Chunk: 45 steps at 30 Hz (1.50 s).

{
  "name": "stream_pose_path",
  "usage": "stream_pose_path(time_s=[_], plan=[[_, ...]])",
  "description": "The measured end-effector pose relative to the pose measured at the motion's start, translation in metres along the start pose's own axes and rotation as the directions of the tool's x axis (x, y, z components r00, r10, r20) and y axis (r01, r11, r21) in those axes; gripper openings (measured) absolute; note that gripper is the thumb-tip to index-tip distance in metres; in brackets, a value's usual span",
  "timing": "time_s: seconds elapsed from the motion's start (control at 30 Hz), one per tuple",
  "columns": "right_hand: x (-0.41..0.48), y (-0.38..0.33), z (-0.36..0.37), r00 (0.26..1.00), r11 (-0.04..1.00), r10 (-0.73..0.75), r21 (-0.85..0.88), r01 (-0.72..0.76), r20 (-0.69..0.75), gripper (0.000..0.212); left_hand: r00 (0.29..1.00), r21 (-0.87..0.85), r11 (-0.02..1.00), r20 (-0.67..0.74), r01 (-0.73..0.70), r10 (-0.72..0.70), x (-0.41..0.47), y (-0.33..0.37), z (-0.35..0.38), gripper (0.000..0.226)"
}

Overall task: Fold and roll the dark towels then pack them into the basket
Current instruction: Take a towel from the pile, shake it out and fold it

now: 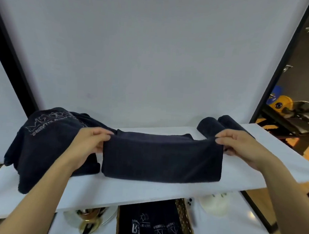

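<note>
A dark towel [162,157] lies folded on the white table [145,192] in front of me. My left hand [92,142] pinches its upper left corner. My right hand [238,145] pinches the upper right corner, lifting the top edge a little. A heap of unfolded dark towels [45,137] with pale lettering lies to the left, partly under my left forearm. Two rolled dark towels [216,127] lie at the back right, behind my right hand. Below the table's front edge stands a woven basket [185,220] with several rolled dark towels [154,223] packed in it.
A white backdrop rises behind the table. Under the table's front edge I see a gold-and-glass object [89,219] at the left, a pale shoe [215,202] at the right and a small white device [190,202]. Yellow equipment [281,104] stands off to the right.
</note>
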State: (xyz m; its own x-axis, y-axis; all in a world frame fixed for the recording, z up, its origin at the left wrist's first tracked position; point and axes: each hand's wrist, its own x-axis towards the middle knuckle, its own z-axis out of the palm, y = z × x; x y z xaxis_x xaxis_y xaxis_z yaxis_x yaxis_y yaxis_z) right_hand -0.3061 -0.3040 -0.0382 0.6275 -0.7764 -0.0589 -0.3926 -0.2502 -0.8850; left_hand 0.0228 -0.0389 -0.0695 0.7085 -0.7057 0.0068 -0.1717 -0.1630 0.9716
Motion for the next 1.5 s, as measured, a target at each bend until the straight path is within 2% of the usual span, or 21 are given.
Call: stream_pose_path(time_s=[0.13,0.2,0.27,0.33,0.4,0.47,0.53,0.6,0.67,0.73,0.83,0.87,0.93,1.0,1.07,1.17,1.23,1.33,1.4,1.5], plan=[[0.053,0.002,0.012,0.977,0.999,0.03,-0.015,-0.034,-0.209,0.011,0.985,-0.026,0.999,-0.164,0.045,-0.049,0.057,0.005,0.02,0.016],[0.074,0.004,0.022,0.957,0.997,0.014,-0.074,-0.037,-0.289,0.007,0.972,0.055,0.997,-0.233,0.054,-0.04,0.085,-0.001,0.033,0.014],[0.092,0.01,0.035,0.942,0.982,-0.019,-0.182,-0.045,-0.336,0.009,0.955,0.241,0.968,-0.298,0.069,0.006,0.105,-0.011,0.042,0.014],[0.104,0.019,0.046,0.942,0.959,-0.02,-0.272,-0.077,-0.335,0.01,0.947,0.419,0.903,-0.317,0.092,0.05,0.113,-0.022,0.049,0.015],[0.113,0.03,0.054,0.949,0.937,0.004,-0.329,-0.113,-0.315,0.014,0.956,0.513,0.852,-0.288,0.105,0.055,0.118,-0.03,0.052,0.016],[0.119,0.037,0.061,0.966,0.912,0.019,-0.391,-0.123,-0.259,0.023,0.979,0.573,0.812,-0.206,0.114,0.008,0.12,-0.033,0.055,0.028],[0.126,0.041,0.066,0.982,0.905,0.063,-0.405,-0.132,-0.181,0.039,0.989,0.613,0.778,-0.123,0.138,-0.079,0.123,-0.033,0.056,0.031],[0.131,0.043,0.071,0.987,0.899,0.112,-0.41,-0.151,-0.117,0.052,0.982,0.642,0.743,-0.107,0.187,-0.155,0.127,-0.033,0.056,0.038],[0.137,0.043,0.074,0.984,0.891,0.158,-0.419,-0.176,-0.078,0.061,0.973,0.635,0.738,-0.128,0.227,-0.19,0.133,-0.034,0.057,0.037],[0.144,0.041,0.076,0.981,0.874,0.185,-0.445,-0.194,-0.065,0.059,0.969,0.603,0.758,-0.149,0.249,-0.2,0.136,-0.033,0.059,0.032],[0.156,0.039,0.08,0.984,0.88,0.164,-0.44,-0.18,-0.074,0.014,0.962,0.572,0.774,-0.163,0.273,-0.219,0.139,-0.034,0.061,0.032],[0.159,0.039,0.081,0.987,0.882,0.14,-0.443,-0.162,-0.083,0.01,0.961,0.557,0.783,-0.164,0.277,-0.223,0.141,-0.034,0.06,0.031],[0.164,0.038,0.083,0.992,0.882,0.089,-0.455,-0.122,-0.093,0.006,0.963,0.512,0.816,-0.166,0.267,-0.211,0.143,-0.034,0.058,0.026],[0.165,0.035,0.085,0.995,0.886,0.028,-0.458,-0.068,-0.092,0.017,0.971,0.464,0.855,-0.163,0.233,-0.177,0.142,-0.035,0.056,0.016],[0.163,0.034,0.084,0.993,0.903,-0.019,-0.429,-0.033,-0.117,0.017,0.977,0.395,0.897,-0.147,0.199,-0.152,0.138,-0.034,0.054,0.011],[0.148,0.031,0.074,0.985,0.948,-0.033,-0.317,-0.024,-0.172,0.016,0.982,0.184,0.973,-0.155,0.138,-0.11,0.132,-0.031,0.048,0.01],[0.131,0.028,0.063,0.982,0.984,-0.018,-0.177,-0.016,-0.19,0.017,0.983,0.066,0.991,-0.15,0.112,-0.102,0.128,-0.027,0.044,0.009],[0.108,0.023,0.046,0.989,0.996,0.07,0.065,-0.062,-0.127,0.019,0.988,-0.047,0.991,-0.087,0.125,-0.128,0.128,-0.016,0.044,0.012],[0.107,0.024,0.042,0.988,0.993,0.121,0.004,-0.121,-0.096,0.026,0.978,-0.041,0.978,-0.033,0.203,-0.204,0.133,-0.016,0.048,0.014],[0.122,0.038,0.053,0.979,0.924,0.177,-0.325,-0.202,-0.103,0.04,0.949,0.144,0.939,0.002,0.312,-0.315,0.142,-0.033,0.052,0.023]])
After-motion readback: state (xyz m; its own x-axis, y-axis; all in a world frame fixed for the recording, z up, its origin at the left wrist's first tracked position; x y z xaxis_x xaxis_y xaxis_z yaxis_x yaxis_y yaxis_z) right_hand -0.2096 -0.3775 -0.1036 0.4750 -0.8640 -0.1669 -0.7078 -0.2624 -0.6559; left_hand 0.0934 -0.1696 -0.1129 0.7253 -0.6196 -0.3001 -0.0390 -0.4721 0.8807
